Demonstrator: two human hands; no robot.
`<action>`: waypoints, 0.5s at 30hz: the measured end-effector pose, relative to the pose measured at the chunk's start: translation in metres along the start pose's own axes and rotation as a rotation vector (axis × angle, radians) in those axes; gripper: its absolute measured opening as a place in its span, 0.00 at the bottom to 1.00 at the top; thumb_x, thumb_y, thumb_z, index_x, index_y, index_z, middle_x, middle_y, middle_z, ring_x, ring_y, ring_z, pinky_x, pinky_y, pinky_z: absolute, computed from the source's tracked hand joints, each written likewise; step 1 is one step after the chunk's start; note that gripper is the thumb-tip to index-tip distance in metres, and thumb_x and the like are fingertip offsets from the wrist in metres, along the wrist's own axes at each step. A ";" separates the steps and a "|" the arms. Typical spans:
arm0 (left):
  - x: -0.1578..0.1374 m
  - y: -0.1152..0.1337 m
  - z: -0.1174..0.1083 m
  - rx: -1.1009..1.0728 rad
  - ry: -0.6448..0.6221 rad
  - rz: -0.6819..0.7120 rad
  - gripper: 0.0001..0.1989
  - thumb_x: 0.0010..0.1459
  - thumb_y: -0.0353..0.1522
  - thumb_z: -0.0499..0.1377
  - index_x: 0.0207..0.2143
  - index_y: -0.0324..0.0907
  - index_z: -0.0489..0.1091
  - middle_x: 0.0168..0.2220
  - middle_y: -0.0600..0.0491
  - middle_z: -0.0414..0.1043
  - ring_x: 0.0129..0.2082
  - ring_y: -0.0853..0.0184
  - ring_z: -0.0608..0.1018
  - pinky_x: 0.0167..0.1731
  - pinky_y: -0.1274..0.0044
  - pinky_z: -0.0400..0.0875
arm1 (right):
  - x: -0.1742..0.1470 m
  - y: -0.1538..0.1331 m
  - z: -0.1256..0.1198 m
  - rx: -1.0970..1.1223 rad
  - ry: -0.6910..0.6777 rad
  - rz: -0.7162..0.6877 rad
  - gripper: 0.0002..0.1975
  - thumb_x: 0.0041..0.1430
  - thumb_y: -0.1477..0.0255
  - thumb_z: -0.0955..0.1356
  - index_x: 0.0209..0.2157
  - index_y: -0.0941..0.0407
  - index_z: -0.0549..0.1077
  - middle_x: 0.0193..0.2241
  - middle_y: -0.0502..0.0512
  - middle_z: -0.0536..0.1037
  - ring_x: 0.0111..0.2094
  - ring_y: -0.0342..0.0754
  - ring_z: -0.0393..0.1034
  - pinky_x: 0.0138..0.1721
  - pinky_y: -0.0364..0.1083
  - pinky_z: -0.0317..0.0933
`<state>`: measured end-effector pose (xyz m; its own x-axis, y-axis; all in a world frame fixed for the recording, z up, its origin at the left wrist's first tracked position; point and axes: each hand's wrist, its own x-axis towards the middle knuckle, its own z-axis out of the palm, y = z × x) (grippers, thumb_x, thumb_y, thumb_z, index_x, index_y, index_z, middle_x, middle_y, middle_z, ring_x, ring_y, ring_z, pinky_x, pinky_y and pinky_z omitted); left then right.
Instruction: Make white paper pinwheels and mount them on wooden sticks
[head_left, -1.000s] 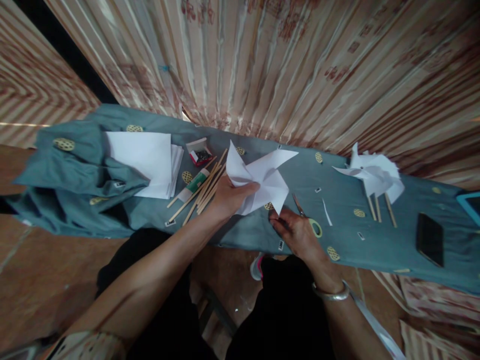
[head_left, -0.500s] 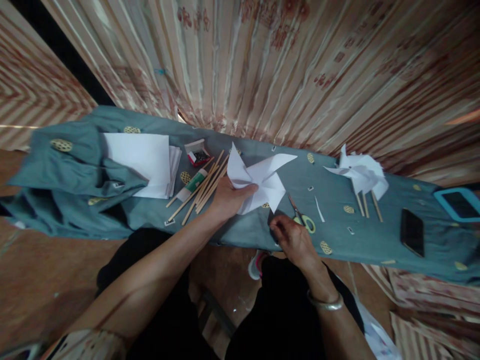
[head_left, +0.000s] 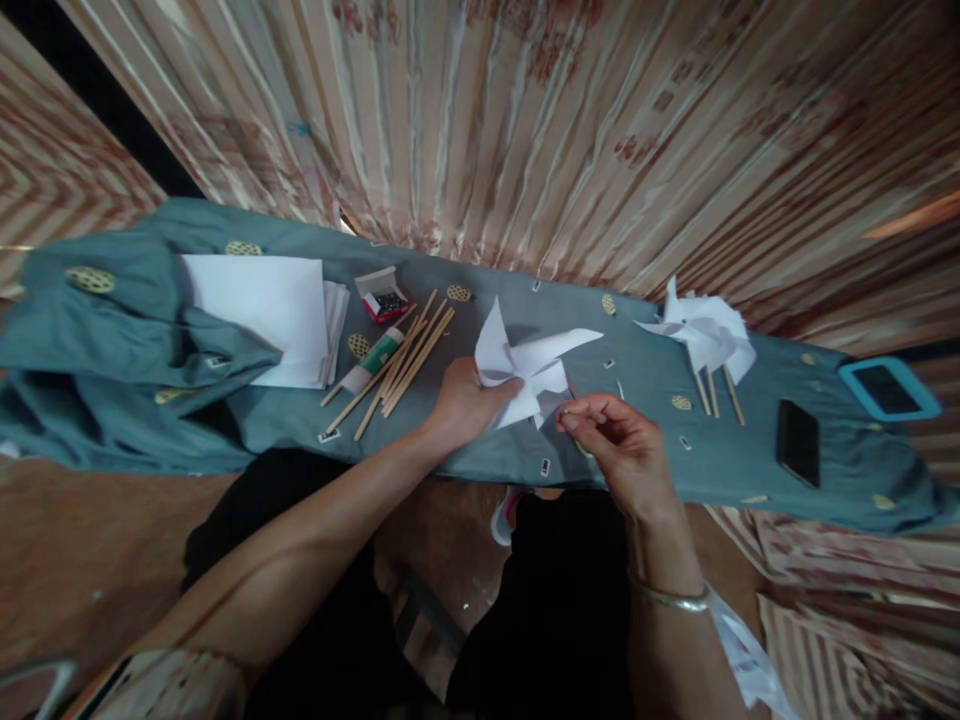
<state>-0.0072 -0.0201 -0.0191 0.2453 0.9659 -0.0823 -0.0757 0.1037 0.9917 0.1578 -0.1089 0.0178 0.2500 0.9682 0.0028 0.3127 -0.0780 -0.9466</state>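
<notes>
A white paper pinwheel (head_left: 534,372) is gripped in my left hand (head_left: 474,398), the thumb pressed on its middle and the fingers behind it. Just to its right, my right hand (head_left: 615,435) is closed in a pinch of thumb and forefinger. Whatever sits in that pinch is too small to name. Scissors lie mostly hidden beneath my right hand; only a bit of a yellow-green handle shows. Left of my left hand lie several wooden sticks (head_left: 417,362) and a green and white glue tube (head_left: 373,362).
A small red box (head_left: 384,300) of dark pins stands open behind the sticks. Stacked white paper (head_left: 259,310) lies left on the grey-green cloth (head_left: 480,460). Finished pinwheels (head_left: 709,330) on sticks, a dark phone (head_left: 798,440) and a blue-framed device (head_left: 889,388) lie right. A striped curtain (head_left: 480,130) hangs behind.
My right hand has risen from beside the scissors towards the pinwheel's right edge and now covers most of the scissors. My left hand keeps its hold on the pinwheel. The view has shifted slightly.
</notes>
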 end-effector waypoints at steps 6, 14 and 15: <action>-0.006 0.003 0.005 -0.086 -0.022 -0.022 0.04 0.43 0.31 0.67 0.26 0.41 0.78 0.27 0.51 0.80 0.30 0.59 0.80 0.33 0.71 0.74 | -0.007 -0.013 0.019 -0.307 0.063 -0.196 0.03 0.61 0.68 0.67 0.35 0.51 0.73 0.34 0.52 0.79 0.39 0.49 0.74 0.46 0.50 0.67; -0.006 -0.001 0.007 -0.189 -0.003 -0.025 0.06 0.42 0.30 0.67 0.27 0.41 0.77 0.28 0.53 0.80 0.30 0.61 0.81 0.34 0.72 0.75 | -0.006 -0.019 0.028 -0.462 0.159 -0.358 0.03 0.61 0.71 0.67 0.32 0.52 0.73 0.66 0.54 0.55 0.68 0.59 0.47 0.65 0.64 0.44; -0.005 -0.002 0.007 -0.197 -0.004 -0.022 0.06 0.42 0.30 0.67 0.27 0.41 0.77 0.28 0.54 0.80 0.30 0.61 0.81 0.34 0.72 0.75 | -0.005 -0.017 0.029 -0.449 0.150 -0.338 0.03 0.61 0.71 0.67 0.32 0.53 0.73 0.67 0.53 0.54 0.69 0.60 0.45 0.66 0.65 0.42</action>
<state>-0.0018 -0.0271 -0.0196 0.2524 0.9621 -0.1031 -0.2577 0.1695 0.9512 0.1248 -0.1052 0.0249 0.1851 0.9153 0.3578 0.7474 0.1053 -0.6560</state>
